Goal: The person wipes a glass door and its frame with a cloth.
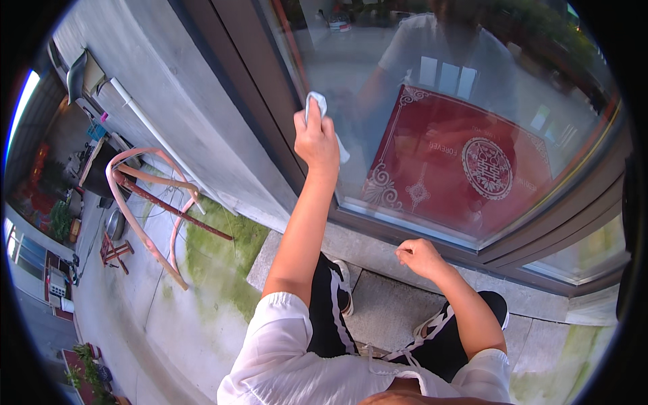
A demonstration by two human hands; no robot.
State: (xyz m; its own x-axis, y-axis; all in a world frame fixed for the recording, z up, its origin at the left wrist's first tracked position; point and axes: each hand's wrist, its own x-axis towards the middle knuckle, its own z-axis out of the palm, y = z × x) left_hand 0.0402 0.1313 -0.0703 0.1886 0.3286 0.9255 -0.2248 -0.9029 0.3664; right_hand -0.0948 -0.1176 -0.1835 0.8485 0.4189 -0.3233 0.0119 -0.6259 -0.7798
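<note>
A folded white cloth (343, 150) is in my left hand (317, 139), which presses it to the glass pane (349, 116) near the brown frame's (263, 96) left side. My right hand (421, 257) hangs in front of the door's lower rail, fingers curled in, with nothing visible in them. Behind the glass lies a red mat (425, 172) with white ornament and writing. Reflections of my upper body cover much of the pane.
A stone sill (374, 253) runs below the frame, by my feet. Leftward, a pink hose (132, 223) loops around a rusty metal pipe (177, 207) over mossy concrete (217, 253). A white pipe (147, 131) follows the grey wall (167, 86). A folding stool (115, 253) stands farther off.
</note>
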